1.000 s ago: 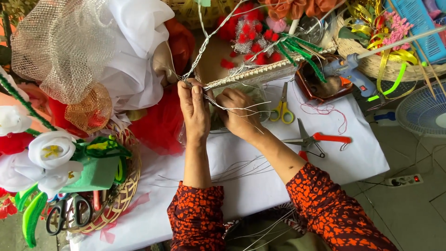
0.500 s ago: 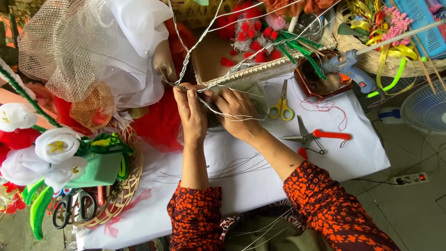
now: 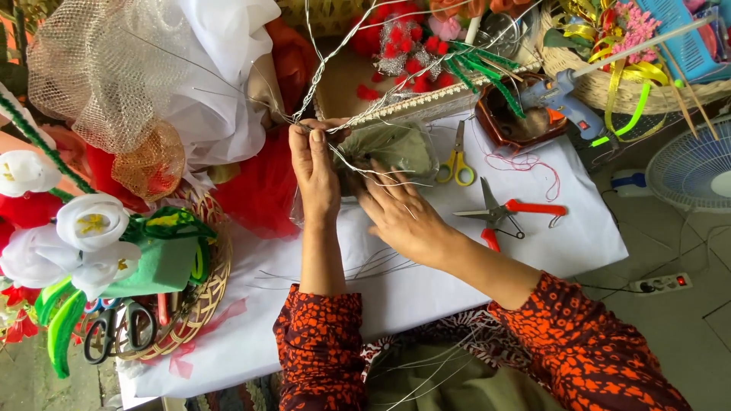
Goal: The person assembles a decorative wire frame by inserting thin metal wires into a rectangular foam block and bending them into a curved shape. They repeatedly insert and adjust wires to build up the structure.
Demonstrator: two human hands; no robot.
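Note:
My left hand (image 3: 314, 169) pinches a bundle of thin silver wires (image 3: 324, 65) where several strands meet, near the far edge of the white-covered table (image 3: 426, 281). My right hand (image 3: 400, 217) lies lower and to the right, fingers spread over loose wire ends beside a clear plastic bag with olive-green contents (image 3: 396, 148). More loose wires (image 3: 365, 266) lie on the cloth under my forearms. Both sleeves are red-orange with a dark pattern.
Yellow-handled scissors (image 3: 455, 160) and red-handled pliers (image 3: 506, 213) lie right of my hands. A blue glue gun (image 3: 567, 99), a brown tray (image 3: 514, 122), wicker baskets (image 3: 198, 304), fabric flowers (image 3: 91, 228), netting (image 3: 99, 68) and red cloth (image 3: 259, 190) crowd the table. A fan (image 3: 697, 167) and a power strip (image 3: 659, 283) sit on the floor.
My right hand has dropped from the wire junction toward me and spread out over the loose wire ends. The left hand stays pinched on the wires.

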